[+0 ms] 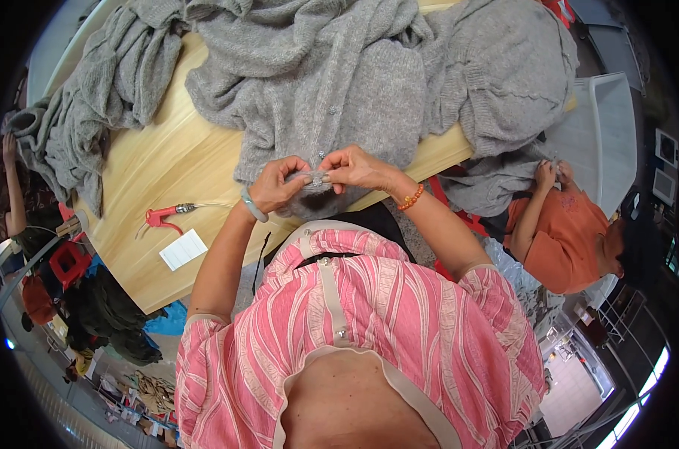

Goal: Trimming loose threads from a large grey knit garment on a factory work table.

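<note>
A grey knitted cardigan (384, 97) lies across the table in front of me, its button band running down toward my body. My left hand (279, 183) pinches the lower end of that band at the near table edge. Close beside it, my right hand (357, 168) grips the same end between thumb and fingers. A small shiny button (321, 154) shows just above the fingertips, and another button (332, 110) sits higher up the band. Whatever lies between the fingertips is partly hidden.
The wooden table (130, 247) carries a red air gun (163, 215) with a hose and a white paper slip (183, 249). More grey knitwear (134, 67) is piled left and right. A person in orange (564, 239) handles grey knitwear at right; another person's arm (11, 179) reaches in at left.
</note>
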The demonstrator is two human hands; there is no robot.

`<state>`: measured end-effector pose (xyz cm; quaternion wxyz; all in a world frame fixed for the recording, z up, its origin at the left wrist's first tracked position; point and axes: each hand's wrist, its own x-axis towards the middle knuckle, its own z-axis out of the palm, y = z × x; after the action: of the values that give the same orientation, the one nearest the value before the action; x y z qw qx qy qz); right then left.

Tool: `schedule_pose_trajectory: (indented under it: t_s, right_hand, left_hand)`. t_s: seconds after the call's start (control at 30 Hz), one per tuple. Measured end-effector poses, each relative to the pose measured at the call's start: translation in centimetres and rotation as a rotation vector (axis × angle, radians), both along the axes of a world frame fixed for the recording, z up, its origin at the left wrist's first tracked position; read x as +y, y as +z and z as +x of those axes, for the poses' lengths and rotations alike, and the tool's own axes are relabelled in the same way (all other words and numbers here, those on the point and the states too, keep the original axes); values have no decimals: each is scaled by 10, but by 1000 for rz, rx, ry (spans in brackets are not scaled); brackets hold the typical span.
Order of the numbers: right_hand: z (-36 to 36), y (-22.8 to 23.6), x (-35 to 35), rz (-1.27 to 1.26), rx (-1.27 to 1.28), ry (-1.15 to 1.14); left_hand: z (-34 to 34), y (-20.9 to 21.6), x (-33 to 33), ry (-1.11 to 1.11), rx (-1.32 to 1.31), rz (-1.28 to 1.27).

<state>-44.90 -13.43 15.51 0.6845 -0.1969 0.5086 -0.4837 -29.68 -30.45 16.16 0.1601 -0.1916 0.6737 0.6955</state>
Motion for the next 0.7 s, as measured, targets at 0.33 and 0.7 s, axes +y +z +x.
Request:
schedule_pose_trajectory:
  t_s: [0.33,0.7]
  right_hand:
    - [-1,7,-10,-15,-26,6]
    - [1,12,-22,-72,501,7]
  left_hand:
    - [-5,11,-15,-57,-32,-41]
    - [-1,-5,-9,127,-16,47]
